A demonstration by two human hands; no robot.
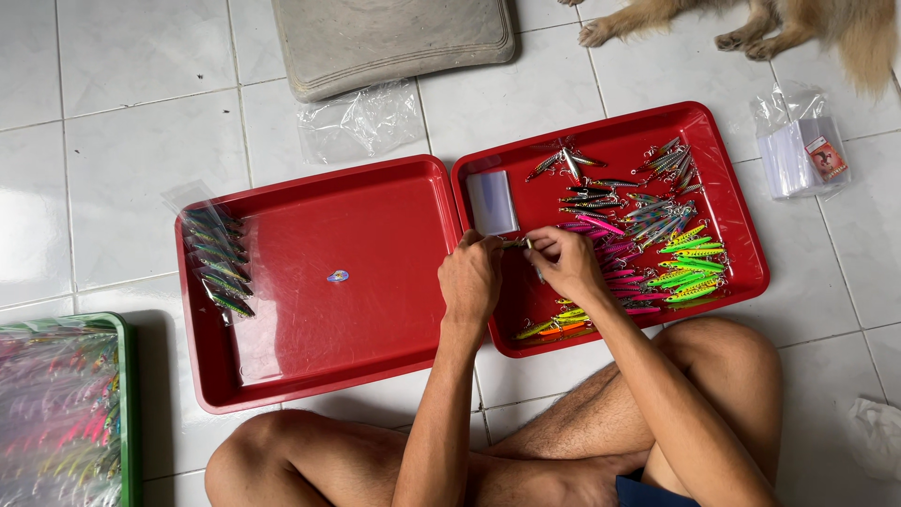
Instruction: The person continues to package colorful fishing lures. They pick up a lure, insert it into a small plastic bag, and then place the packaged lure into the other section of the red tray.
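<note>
My left hand (469, 279) and my right hand (561, 261) meet over the inner edge of the right red tray (601, 131). Together they pinch a small metal fishing lure (518, 243) between the fingertips. The right red tray holds several loose lures (657, 235) in silver, pink, green and yellow, plus a stack of small clear bags (492, 201). The left red tray (375, 225) carries several bagged dark green lures (216, 258) along its left rim and one small blue item (337, 276) in the middle.
A green tray (124, 394) with bagged colourful lures sits at the lower left. A grey cushion (389, 38) and crumpled clear plastic (361, 120) lie at the top. A pack of clear bags (802, 150) is at right. An animal's paws (741, 33) rest at top right. My crossed legs (582, 422) are below.
</note>
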